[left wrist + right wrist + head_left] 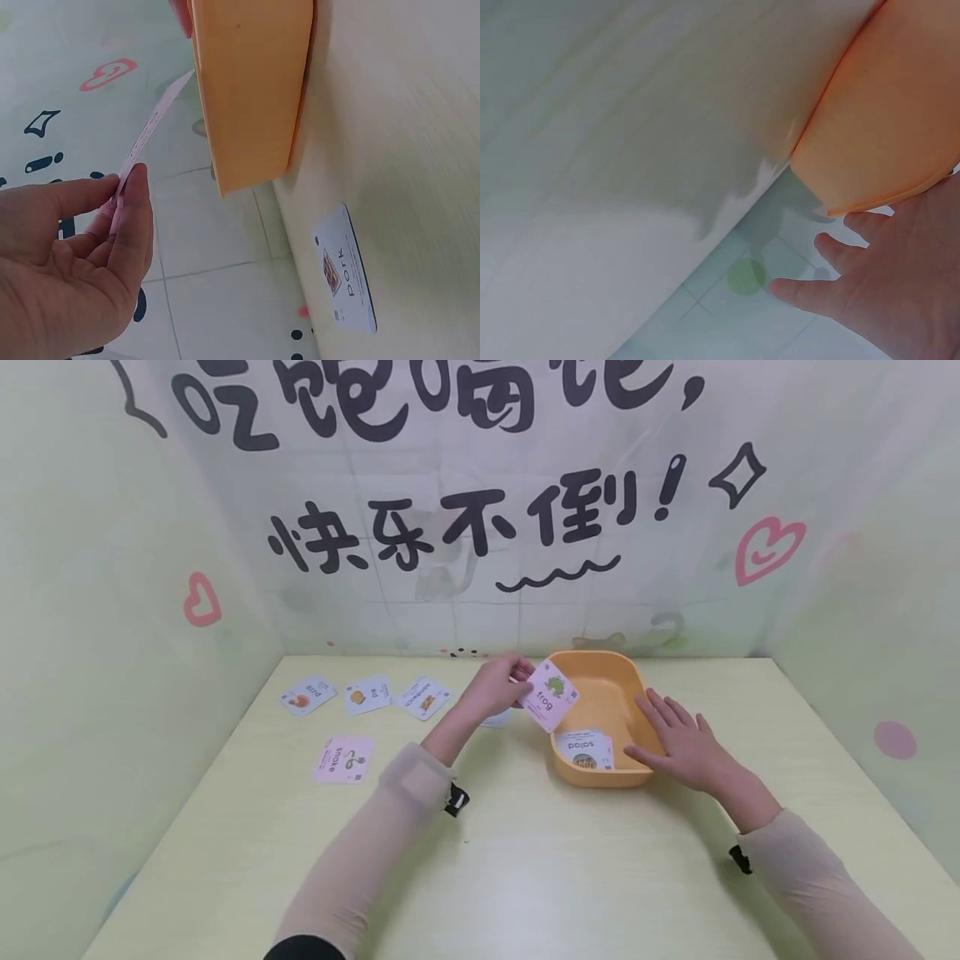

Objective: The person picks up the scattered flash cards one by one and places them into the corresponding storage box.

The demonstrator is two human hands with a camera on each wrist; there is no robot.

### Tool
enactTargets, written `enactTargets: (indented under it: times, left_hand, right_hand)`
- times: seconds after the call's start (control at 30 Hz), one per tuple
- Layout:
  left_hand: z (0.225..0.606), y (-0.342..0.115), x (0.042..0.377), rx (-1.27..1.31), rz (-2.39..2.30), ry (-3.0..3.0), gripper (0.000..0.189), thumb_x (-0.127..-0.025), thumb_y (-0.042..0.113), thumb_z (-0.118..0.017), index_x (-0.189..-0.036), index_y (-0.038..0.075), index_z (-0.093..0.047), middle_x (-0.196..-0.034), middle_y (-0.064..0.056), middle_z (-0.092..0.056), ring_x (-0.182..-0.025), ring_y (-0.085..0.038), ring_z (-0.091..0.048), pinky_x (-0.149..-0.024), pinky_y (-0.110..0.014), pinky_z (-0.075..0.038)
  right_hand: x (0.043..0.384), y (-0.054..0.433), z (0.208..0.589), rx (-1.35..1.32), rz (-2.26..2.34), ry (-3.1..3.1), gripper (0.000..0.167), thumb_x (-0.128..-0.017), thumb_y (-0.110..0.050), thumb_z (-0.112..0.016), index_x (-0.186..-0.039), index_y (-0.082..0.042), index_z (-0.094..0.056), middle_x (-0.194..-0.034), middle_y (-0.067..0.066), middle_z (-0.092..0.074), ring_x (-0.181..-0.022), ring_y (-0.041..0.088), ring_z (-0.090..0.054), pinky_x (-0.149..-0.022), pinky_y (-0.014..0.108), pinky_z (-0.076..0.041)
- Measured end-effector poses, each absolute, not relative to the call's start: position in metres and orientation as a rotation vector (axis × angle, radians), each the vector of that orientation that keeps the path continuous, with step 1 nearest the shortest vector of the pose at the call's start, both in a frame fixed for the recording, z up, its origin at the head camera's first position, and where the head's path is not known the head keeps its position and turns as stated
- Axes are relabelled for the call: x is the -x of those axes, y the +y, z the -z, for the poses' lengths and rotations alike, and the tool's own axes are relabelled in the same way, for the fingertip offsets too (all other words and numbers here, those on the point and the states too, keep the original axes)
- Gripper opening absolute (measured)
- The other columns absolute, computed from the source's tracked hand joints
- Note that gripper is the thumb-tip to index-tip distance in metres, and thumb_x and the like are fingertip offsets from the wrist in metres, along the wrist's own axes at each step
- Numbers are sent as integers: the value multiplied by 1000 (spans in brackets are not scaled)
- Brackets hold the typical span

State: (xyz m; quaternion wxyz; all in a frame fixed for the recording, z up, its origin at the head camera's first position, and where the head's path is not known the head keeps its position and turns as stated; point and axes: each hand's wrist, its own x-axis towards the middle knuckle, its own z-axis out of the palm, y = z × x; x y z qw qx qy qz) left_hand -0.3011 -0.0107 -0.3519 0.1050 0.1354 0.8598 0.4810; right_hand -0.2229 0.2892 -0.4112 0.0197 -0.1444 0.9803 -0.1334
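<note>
My left hand (495,687) pinches a pink frog card (551,696) between thumb and fingers, at the left rim of an orange plastic bin (603,693). In the left wrist view the card is edge-on, raised beside the bin's outer wall (251,97). Fingers spread, my right hand (686,750) lies at the bin's right rim, with the thumb reaching over the front right corner. Inside the bin's front end lies a salad card (583,745), with a pink card edge showing beside it. Under my left wrist a pork card (343,274) lies on the table, mostly hidden in the head view.
Along the back left of the table (510,877) lie a pizza card (307,695), a card with an orange-brown picture (368,695) and a sandwich card (423,697). A pink snake card (343,760) lies nearer. Behind the table hangs a printed cloth (360,618).
</note>
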Motion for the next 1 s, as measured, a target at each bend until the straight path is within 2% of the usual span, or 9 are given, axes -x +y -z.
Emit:
enactTargets:
  times: [0.4,0.77,1.0]
  left_hand:
    - [365,25,294,-460,-1306,2515,25,-95,2,-61,-121,0,-60,-110,-15,-66,-84,-18,-64,-66,-21,-60]
    - [371,44,286,-571,-1029,2630,24,-96,9,-63,-120,7,-62,-113,-7,-70,-95,-17,-66,-70,-18,-53]
    - [372,45,285,-594,-1036,2617,18,-96,6,-62,-114,7,-63,-108,-6,-70,-91,-16,-67,-70,-18,-54]
  right_hand:
    - [221,287,412,452,401,3050,89,-96,-59,-52,-159,-7,-17,-166,22,-13,-147,52,-17,-110,81,-14]
    - [222,288,413,458,410,3055,89,-95,-59,-52,-159,-7,-17,-166,21,-13,-148,51,-17,-109,82,-14]
    - [222,288,413,464,421,3055,89,-95,-58,-53,-159,-7,-18,-166,21,-13,-148,51,-16,-109,82,-14]
